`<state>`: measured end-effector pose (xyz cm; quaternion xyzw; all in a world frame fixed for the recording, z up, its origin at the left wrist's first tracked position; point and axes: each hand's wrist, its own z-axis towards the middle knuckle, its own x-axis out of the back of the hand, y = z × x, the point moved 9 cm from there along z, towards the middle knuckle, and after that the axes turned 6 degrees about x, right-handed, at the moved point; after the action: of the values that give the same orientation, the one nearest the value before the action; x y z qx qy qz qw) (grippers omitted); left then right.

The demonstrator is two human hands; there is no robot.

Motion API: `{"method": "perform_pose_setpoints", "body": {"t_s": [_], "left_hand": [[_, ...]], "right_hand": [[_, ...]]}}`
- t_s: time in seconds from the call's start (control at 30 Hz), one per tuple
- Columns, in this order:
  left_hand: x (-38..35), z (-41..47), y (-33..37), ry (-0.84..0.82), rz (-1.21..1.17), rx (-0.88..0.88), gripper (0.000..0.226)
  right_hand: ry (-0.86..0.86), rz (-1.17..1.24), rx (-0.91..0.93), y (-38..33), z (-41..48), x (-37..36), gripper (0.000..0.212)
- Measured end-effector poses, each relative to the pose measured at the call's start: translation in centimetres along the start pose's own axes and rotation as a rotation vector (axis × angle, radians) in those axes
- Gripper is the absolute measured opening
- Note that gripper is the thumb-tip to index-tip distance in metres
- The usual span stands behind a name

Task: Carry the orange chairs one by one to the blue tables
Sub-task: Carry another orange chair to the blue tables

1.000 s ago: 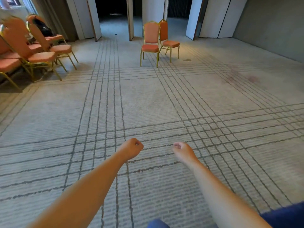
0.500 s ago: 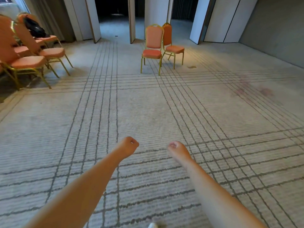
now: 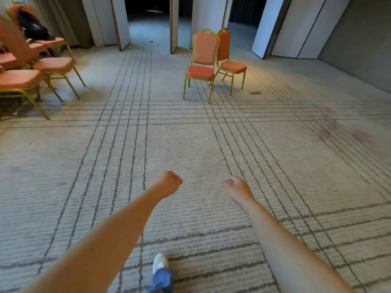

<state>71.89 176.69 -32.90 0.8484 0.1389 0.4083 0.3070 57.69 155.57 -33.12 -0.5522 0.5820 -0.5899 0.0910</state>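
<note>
Low in frame, over the carpet point(image 3: 127, 155), both your forearms were stretched fwd. Your left hand point(image 3: 168, 183) was balled into a fist, fingers tucked in, nothing held. Your right hand point(image 3: 236, 186) was the same: fist, empty. The two hands were apart w/ bare carpet between them, and neither touched anything.

Task items: the nearer orange chair point(image 3: 202, 60) stood upright ahead, gold frame, seat toward you, well apart from both hands. The second orange chair point(image 3: 230, 64) stood just behind it and to the right, angled off to the right. Their backrests were close together; couldn't tell if they touched. All visible legs were on the carpet.

Far left: a chair cluster point(image 3: 53, 64), same orange/gold type, partly cut by the frame edge. They looked tilted, but the lens is wide-angle so couldn't confirm. A black bag point(image 3: 33, 28) lay on the rearmost one.

Bkgd: white folding wall panels point(image 3: 266, 24) stood open onto a dark room. Reddish stains point(image 3: 357, 135) marked the carpet at right. A small dark patch point(image 3: 255, 93) sat on the floor just right of the two chairs. Bottom centre, between your forearms: your white shoe point(image 3: 159, 262) and blue trouser leg point(image 3: 161, 280).
</note>
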Motion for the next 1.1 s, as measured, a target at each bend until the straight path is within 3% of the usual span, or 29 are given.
{"method": "perform_pose_setpoints", "body": {"t_s": [0.23, 0.57, 0.83, 1.1], "left_hand": [[7.6, 16.3, 6.4, -0.029, 0.058, -0.03, 0.017], [12.4, 37.7, 14.8, -0.07, 0.085, -0.037, 0.02], [16.7, 56.5, 25.2, -0.007, 0.058, 0.016, 0.02], [18.0, 71.0, 32.7, -0.015, 0.126, 0.043, 0.027]], "right_hand": [[0.095, 0.023, -0.037, -6.7, 15.8, 0.9, 0.027], [0.084, 0.05, -0.065, -12.4, 38.0, 1.7, 0.033], [0.083, 0.047, -0.051, -17.7, 59.5, 7.9, 0.032], [0.078, 0.02, -0.044, -21.0, 75.3, 12.7, 0.035]]}}
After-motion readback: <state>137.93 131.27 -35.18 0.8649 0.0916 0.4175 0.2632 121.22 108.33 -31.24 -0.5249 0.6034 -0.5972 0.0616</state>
